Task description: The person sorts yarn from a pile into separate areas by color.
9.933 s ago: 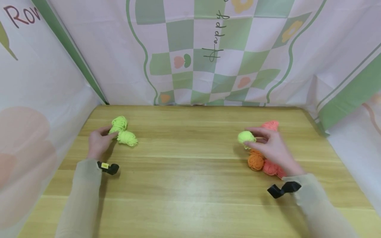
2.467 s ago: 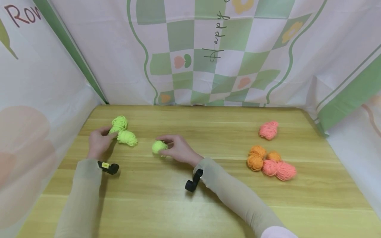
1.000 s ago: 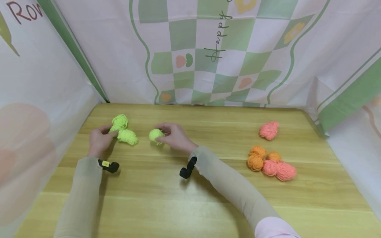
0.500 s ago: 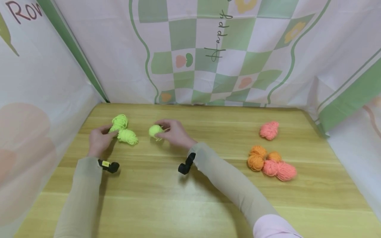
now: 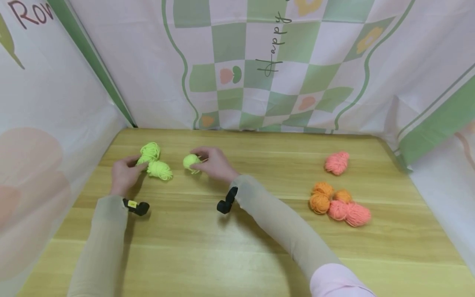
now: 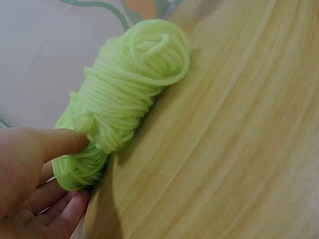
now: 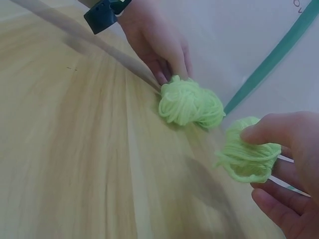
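At the table's left side, my left hand pinches a yellow-green yarn skein between thumb and fingers. A second yellow-green skein lies against it, nearer the front. In the left wrist view the thumb presses on the yarn, with the other fingers lower down beside it. My right hand holds a small yellow-green ball of yarn a short way to the right of these skeins. The right wrist view shows this yarn ball raised, its shadow falling on the wood below.
On the right of the wooden table lie several orange yarn balls touching a pink skein. Another pink ball sits apart, farther back. A printed cloth hangs behind the table's far edge.
My right hand has carried the yellow-green ball from beside the orange and pink yarn leftward across the table, lately drifting farther back and left. My left hand keeps its place on the skein.
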The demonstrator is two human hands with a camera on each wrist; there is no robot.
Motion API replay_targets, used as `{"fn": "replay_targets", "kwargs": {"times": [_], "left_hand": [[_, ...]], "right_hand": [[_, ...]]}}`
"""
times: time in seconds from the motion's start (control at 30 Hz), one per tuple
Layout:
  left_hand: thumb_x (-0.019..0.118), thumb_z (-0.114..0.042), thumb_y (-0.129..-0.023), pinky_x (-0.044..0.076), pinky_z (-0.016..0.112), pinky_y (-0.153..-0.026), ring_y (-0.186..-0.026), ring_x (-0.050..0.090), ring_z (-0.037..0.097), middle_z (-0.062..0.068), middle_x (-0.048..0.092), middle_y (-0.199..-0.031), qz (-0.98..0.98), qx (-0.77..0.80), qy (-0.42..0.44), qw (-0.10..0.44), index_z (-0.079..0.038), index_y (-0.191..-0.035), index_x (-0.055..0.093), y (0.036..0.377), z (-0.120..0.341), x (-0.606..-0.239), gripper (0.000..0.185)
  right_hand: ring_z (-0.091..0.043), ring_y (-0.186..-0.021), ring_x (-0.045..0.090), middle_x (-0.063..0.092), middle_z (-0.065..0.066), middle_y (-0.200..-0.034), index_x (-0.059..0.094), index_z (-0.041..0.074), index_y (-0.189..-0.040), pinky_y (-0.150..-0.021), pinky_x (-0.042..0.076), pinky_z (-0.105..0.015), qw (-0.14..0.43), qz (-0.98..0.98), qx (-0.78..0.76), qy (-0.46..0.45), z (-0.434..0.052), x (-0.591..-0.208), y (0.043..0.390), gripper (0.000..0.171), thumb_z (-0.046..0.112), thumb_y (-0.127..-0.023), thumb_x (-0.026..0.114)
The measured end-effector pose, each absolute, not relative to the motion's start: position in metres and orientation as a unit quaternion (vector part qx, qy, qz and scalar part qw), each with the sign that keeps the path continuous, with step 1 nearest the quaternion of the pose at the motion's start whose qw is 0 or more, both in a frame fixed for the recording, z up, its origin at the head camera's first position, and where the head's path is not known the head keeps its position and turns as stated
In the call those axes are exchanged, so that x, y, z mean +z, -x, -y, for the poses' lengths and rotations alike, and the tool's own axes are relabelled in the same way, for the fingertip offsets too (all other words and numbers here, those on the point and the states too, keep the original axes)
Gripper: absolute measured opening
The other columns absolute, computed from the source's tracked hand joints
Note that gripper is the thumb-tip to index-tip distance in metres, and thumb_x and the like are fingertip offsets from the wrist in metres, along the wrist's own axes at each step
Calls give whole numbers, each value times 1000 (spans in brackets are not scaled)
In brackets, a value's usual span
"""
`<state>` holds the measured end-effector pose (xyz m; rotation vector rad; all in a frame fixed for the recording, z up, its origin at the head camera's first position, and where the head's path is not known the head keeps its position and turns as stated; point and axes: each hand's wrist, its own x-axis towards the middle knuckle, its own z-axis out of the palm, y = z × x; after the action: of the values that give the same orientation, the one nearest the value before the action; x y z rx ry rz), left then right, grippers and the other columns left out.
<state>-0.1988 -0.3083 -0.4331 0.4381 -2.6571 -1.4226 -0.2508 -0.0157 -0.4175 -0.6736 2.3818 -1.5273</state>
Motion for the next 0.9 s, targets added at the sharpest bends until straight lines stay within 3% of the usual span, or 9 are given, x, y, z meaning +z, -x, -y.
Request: {"fn": "replay_targets", "kwargs": {"times": [0.9], "left_hand": [[69, -22, -99, 38, 48, -112, -135, 45, 40, 27, 51, -145, 867, -473, -150, 43, 2, -144, 53, 201, 310, -437, 54]], "right_hand": [[-15, -93, 65, 69, -5, -119, 69, 9, -127, -71, 57, -27, 122, -824, -517, 200, 39, -432, 258, 43, 18, -87, 83]]}}
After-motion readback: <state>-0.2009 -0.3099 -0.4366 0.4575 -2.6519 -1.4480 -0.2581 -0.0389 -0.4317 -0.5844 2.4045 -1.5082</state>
